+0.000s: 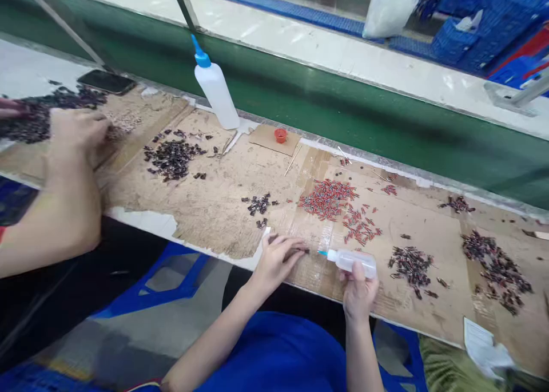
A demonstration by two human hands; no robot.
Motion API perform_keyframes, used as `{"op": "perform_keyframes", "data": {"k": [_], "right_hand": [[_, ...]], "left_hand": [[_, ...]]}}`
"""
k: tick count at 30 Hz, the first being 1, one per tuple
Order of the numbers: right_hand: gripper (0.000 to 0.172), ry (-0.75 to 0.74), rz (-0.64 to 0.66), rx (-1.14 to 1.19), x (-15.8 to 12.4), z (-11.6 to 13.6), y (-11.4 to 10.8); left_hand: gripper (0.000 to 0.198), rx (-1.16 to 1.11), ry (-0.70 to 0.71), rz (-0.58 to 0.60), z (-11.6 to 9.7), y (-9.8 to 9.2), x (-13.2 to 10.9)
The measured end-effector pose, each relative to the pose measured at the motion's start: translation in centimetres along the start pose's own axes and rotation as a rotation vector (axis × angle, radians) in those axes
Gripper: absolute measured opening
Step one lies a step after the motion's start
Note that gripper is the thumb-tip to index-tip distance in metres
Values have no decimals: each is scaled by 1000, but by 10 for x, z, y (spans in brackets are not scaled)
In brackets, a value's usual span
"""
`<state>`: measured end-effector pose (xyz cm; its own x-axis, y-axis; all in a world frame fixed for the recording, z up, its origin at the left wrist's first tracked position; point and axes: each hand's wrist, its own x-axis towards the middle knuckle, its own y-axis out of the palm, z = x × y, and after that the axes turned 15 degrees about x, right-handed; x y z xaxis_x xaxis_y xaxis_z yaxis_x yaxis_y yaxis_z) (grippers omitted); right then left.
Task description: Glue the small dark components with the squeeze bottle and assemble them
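Observation:
My left hand [278,259] pinches a small dark part [306,250] between thumb and fingertips, just above the cardboard near the front edge. In my right hand [360,292] lies a small translucent squeeze bottle [355,261], held on its side. Its thin blue tip [322,253] points left, a short gap from the dark part. Beyond my hands spreads a pile of small red-and-metal pieces [328,199], with a looser scatter of them [360,225] closer in. A little heap of dark parts [258,204] is beyond my left hand, and another dark heap [412,266] sits right of the bottle.
A large white bottle with a blue nozzle [218,94] stands at the back. Near it a red cap [280,135] rests on cardboard. More dark parts [174,158] lie left and far right [497,272]. A co-worker's hand [79,130] works at the left, near a phone [106,82].

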<state>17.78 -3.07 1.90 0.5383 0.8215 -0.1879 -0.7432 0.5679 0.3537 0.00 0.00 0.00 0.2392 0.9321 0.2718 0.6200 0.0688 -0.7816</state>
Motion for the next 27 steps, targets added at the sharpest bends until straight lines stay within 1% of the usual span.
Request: {"op": "perform_keyframes", "data": {"k": [5, 7, 11, 18, 24, 27], "right_hand": [[39, -137, -11, -210, -4, 6, 3], [37, -170, 13, -275, -4, 6, 4], [36, -168, 69, -352, -3, 5, 5], [38, -142, 98, -428, -3, 8, 7], [39, -149, 108, -468, -4, 8, 7], [39, -144, 93, -461, -4, 6, 6]], "left_hand": [[16, -28, -31, -11, -2, -1, -2], [15, -41, -43, -14, -3, -2, -2], [14, -64, -65, -7, -4, -3, -2], [12, -77, -71, -1, -5, -5, 0], [11, -87, -68, -8, -6, -5, 0], [11, -88, -69, 3, -6, -5, 0]]}}
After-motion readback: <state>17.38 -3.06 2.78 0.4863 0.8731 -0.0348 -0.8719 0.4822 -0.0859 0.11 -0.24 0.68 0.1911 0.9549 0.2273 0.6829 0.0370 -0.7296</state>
